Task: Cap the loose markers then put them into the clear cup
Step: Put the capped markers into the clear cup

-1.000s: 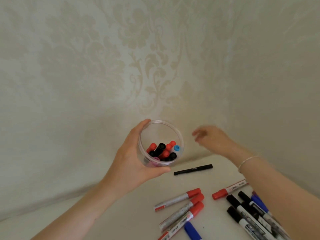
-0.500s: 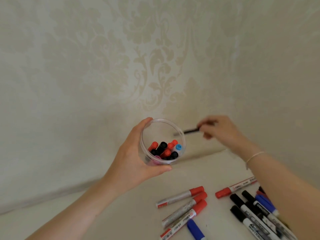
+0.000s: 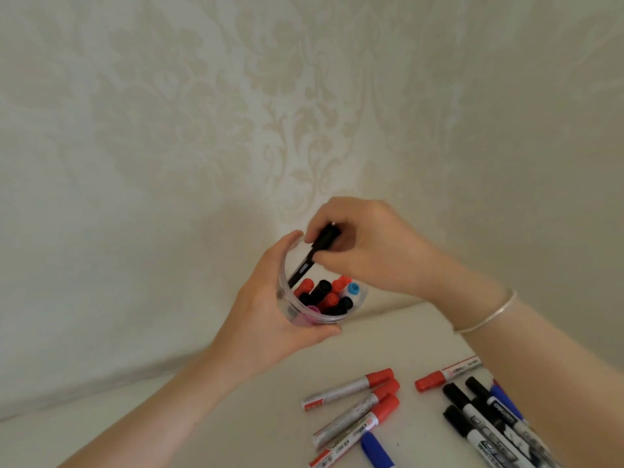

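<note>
A pale cream table (image 3: 236, 434) meets the patterned wall. On it lie three red-capped markers (image 3: 351, 410) side by side, another red-capped marker (image 3: 445, 374) apart, a blue cap (image 3: 374, 450), and a cluster of black and blue markers (image 3: 489, 420).

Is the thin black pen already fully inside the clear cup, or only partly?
Only partly. The right hand pinches the thin black pen at its upper end; the lower end has passed the rim of the clear cup.

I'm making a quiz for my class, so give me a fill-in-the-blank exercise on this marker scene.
1. The left hand holds the clear ____.
2. The right hand pinches a thin pen coloured ____.
3. The pen's lower end is already ____ the cup.
4. On the right wrist sits a ____.

Missing words: cup; black; inside; bracelet
</note>
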A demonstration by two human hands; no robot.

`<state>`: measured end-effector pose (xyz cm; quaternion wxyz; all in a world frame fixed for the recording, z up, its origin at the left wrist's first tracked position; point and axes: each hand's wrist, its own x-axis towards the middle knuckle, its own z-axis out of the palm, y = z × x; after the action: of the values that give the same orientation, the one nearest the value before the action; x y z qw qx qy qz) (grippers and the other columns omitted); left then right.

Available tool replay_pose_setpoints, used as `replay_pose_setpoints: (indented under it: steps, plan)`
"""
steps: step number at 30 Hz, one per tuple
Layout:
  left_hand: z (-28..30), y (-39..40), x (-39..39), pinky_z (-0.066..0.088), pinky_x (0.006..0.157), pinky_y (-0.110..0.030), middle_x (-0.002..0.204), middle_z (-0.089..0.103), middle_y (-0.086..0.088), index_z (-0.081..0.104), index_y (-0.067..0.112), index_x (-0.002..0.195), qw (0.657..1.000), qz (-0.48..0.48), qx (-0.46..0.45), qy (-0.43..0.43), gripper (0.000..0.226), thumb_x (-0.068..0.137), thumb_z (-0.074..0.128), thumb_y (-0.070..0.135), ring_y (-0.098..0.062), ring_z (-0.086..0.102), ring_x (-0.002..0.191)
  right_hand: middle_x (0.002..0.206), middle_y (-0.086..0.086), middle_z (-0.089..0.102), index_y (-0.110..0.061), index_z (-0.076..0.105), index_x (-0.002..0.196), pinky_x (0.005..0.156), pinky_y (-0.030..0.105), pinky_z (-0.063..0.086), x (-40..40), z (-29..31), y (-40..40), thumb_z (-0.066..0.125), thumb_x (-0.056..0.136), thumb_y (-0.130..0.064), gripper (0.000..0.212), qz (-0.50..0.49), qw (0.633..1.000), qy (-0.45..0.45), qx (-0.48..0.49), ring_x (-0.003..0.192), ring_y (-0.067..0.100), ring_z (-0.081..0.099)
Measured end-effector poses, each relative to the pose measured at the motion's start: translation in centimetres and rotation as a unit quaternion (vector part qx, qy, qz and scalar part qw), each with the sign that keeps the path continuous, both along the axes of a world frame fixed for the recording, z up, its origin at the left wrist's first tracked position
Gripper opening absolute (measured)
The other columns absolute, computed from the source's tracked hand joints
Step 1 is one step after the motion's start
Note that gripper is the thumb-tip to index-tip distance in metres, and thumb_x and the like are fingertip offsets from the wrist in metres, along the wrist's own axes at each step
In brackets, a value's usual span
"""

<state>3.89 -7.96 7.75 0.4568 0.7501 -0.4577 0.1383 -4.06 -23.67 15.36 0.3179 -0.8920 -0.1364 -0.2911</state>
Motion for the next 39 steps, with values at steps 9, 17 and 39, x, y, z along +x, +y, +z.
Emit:
replay_pose_setpoints:
  steps: [9,17,39]
  plan:
    - [0.2,0.6,-0.2,0.035,0.095,-0.004,0.134,0.047,0.029,0.031,0.035,0.139,0.999,-0.022,-0.022,-0.027,0.113,0.048,0.095,0.021,0.009,0.046,0.123,0.098,-0.008,0.072,-0.016,0.072,0.098,0.094,0.02,0.049,-0.5,0.0,1.2,0.071,0.079,-0.013,0.02,0.091,0.984,0.153,0.03,0.096,-0.001,0.065]
    - [0.4,0.5,-0.3,0.038,0.09,-0.003,0.133,0.048,0.029,0.031,0.039,0.139,0.999,-0.024,-0.023,-0.034,0.116,0.044,0.096,0.023,0.011,0.05,0.118,0.056,-0.015,0.058,-0.014,0.076,0.087,0.052,0.006,0.037,-0.2,0.4,2.9,0.058,0.088,-0.016,0.018,0.027,0.974,0.192,-0.119,0.048,-0.009,0.051]
    - [-1.9,2.7,-1.1,0.026,0.103,-0.004,0.143,0.038,0.015,0.032,0.02,0.141,0.996,-0.01,-0.022,-0.09,0.113,0.046,0.091,0.032,0.013,0.034,0.129,0.083,0.009,0.07,-0.007,0.068,0.084,0.075,0.03,0.055,-4.3,-2.0,-1.5,0.049,0.076,0.012,0.028,-0.094,0.989,0.083,0.075,0.079,0.017,0.067]
